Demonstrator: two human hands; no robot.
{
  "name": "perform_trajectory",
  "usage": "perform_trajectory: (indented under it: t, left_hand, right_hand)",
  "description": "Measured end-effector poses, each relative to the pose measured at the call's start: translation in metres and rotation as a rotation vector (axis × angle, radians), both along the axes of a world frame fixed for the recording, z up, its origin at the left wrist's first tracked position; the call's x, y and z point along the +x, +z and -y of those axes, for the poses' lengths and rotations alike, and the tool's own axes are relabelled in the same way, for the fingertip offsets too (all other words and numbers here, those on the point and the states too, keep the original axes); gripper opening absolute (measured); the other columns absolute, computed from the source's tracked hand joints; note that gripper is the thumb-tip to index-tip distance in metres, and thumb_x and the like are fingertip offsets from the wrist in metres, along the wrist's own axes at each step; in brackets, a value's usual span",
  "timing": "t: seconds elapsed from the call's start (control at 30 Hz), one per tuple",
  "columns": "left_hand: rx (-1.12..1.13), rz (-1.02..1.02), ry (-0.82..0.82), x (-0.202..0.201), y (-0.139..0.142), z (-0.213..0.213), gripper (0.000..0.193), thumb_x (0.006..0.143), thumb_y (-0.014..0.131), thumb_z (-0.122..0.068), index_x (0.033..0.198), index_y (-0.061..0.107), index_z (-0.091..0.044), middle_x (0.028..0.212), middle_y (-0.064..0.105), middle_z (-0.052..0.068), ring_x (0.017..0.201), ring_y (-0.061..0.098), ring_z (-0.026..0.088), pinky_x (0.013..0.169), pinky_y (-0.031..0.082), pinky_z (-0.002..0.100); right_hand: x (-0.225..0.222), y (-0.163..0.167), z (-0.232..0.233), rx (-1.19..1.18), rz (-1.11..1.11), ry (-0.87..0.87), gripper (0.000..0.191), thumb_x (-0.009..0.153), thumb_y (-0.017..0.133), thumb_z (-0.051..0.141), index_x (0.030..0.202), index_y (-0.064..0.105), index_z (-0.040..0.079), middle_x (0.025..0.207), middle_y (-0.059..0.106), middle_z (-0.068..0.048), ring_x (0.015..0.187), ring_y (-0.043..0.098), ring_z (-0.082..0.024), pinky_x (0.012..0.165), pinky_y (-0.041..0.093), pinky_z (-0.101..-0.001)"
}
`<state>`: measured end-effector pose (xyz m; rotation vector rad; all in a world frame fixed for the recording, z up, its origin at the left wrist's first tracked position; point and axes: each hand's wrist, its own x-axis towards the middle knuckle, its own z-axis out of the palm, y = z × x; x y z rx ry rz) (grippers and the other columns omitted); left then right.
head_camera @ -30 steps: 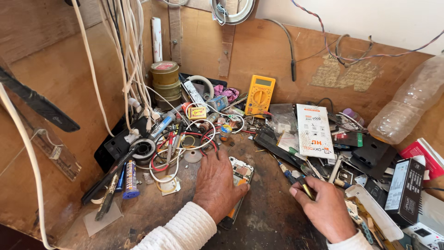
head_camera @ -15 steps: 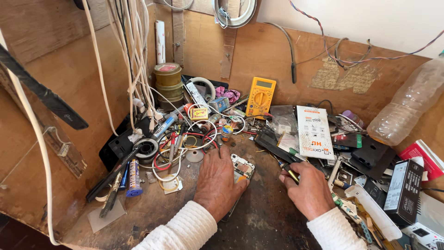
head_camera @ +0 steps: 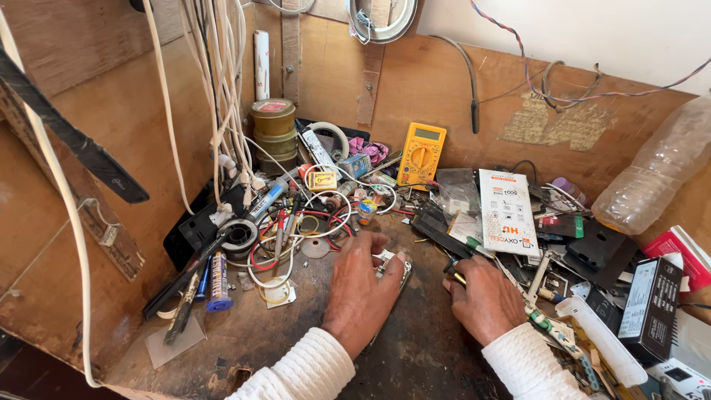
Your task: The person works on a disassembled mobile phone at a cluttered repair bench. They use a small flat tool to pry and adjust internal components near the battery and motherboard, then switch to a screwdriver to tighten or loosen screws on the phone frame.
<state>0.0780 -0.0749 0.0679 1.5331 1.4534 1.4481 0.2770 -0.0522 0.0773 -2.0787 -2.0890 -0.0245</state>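
- Left hand [head_camera: 361, 285]: laid flat, fingers spread, pressing down on a small circuit board [head_camera: 394, 267]; only the board's far edge shows past the fingertips.
- Right hand [head_camera: 485, 300]: closed around a slim yellow-handled tool [head_camera: 453, 274], tip pointing toward the board, just beside it.
- Board judged light, stiff and fragile; best held by its bare edges, not its components.
- Tool judged light and rigid.
- Beyond the left fingertips: tangled wires [head_camera: 296, 237]; farther off, a yellow multimeter [head_camera: 421, 155].

1. The right hand [head_camera: 485, 300], a second ago low at the bench's right edge, has moved up and inward toward the circuit board [head_camera: 392, 270]
2. Its yellow-handled tool [head_camera: 455, 275] now sits nearer the left hand [head_camera: 363, 285]
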Motion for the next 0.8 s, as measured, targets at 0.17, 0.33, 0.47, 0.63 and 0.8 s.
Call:
perform_trajectory:
  t: [0.17,0.33,0.47,0.63,0.8]
  left_hand:
    - [-0.145,0.203,-0.006,0.017,-0.011,-0.012,0.032,0.083,0.073,-0.023,0.105,0.069,0.0,0.092,0.076,0.01,0.081,0.075,0.019,0.076,0.059,0.035]
    - [-0.238,0.353,-0.033,0.038,-0.03,-0.017,0.028,0.081,0.071,-0.015,0.105,0.072,0.0,0.09,0.078,0.008,0.082,0.074,0.015,0.077,0.059,0.031]
    - [-0.337,0.706,-0.111,0.062,-0.037,-0.019,0.027,0.083,0.07,-0.005,0.108,0.072,0.005,0.093,0.077,0.011,0.08,0.072,0.017,0.071,0.058,0.03]
    - [-0.443,1.112,-0.203,0.077,-0.034,-0.02,0.026,0.087,0.069,0.006,0.112,0.065,0.011,0.096,0.074,0.015,0.078,0.072,0.018,0.069,0.063,0.03]
    - [-0.495,1.175,-0.173,0.089,-0.032,-0.017,0.026,0.086,0.068,0.005,0.111,0.067,0.01,0.096,0.073,0.016,0.076,0.072,0.02,0.068,0.063,0.032]
  right_hand:
    - [-0.003,-0.001,0.0,0.011,0.043,0.009,0.024,0.09,0.071,0.026,0.104,0.072,0.006,0.109,0.067,-0.015,0.096,0.069,-0.038,0.086,0.054,-0.0494]
    - [-0.003,0.001,0.0,0.098,-0.235,0.002,0.026,0.086,0.074,0.026,0.099,0.073,0.003,0.101,0.071,-0.017,0.089,0.071,-0.035,0.081,0.054,-0.0465]
    - [0.001,0.008,0.005,0.205,-0.358,0.105,0.03,0.084,0.076,0.025,0.096,0.071,-0.002,0.094,0.073,-0.02,0.086,0.071,-0.036,0.078,0.054,-0.0436]
    - [0.003,0.011,0.01,0.241,-0.354,0.183,0.029,0.08,0.076,0.021,0.096,0.07,-0.002,0.094,0.072,-0.019,0.088,0.071,-0.038,0.077,0.054,-0.0437]
    - [0.011,0.008,0.012,0.237,-0.351,0.131,0.029,0.079,0.077,0.021,0.095,0.073,-0.002,0.094,0.074,-0.019,0.087,0.073,-0.036,0.076,0.055,-0.0425]
